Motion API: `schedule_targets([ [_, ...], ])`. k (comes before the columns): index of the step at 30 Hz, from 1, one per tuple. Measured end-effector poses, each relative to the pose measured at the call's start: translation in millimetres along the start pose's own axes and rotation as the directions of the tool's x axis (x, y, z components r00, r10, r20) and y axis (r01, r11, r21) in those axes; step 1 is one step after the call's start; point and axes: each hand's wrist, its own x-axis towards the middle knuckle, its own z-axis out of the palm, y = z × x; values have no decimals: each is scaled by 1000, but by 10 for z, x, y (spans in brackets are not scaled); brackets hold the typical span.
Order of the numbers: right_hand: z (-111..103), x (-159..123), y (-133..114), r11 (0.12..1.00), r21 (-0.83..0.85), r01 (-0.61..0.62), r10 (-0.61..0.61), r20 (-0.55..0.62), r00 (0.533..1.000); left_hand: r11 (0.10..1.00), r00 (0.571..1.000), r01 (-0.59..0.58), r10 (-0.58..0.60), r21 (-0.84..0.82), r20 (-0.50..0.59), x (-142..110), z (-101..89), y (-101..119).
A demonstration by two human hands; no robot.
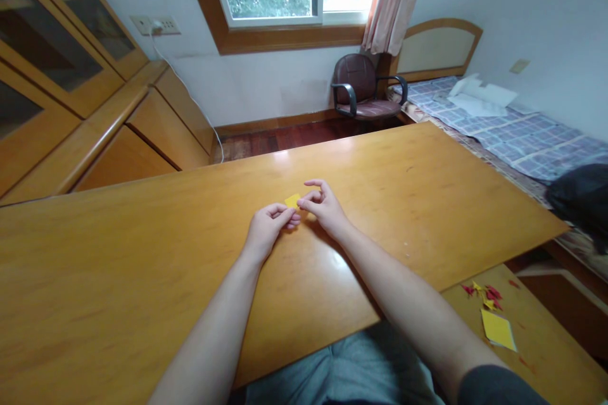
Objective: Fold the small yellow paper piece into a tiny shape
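A small piece of yellow paper [291, 200] is held between my two hands, just above the wooden table [190, 253]. My left hand [273, 226] pinches its lower edge between thumb and fingers. At its right side, the thumb and index finger of my right hand [323, 205] close on the paper, with another finger raised. The fingertips cover part of the paper, so its folds cannot be made out.
On a lower surface at the right lie several small red and yellow folded paper pieces [485, 296] and a stack of yellow paper [498, 330]. Beyond the table stand a brown armchair [358, 85] and a bed [536, 133]. A wooden cabinet [109, 120] is at the left.
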Motion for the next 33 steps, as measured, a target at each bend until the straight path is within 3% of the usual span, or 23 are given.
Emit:
schedule_targets([
  [15, -52, 50, 16, 998, 53, 46, -39, -114, 993, 1000, 999, 16, -17, 20, 42, -30, -15, 50],
  [33, 20, 1, -45, 999, 16, 38, -38, -1, 999, 994, 994, -107, 108, 18, -35, -23, 16, 18],
])
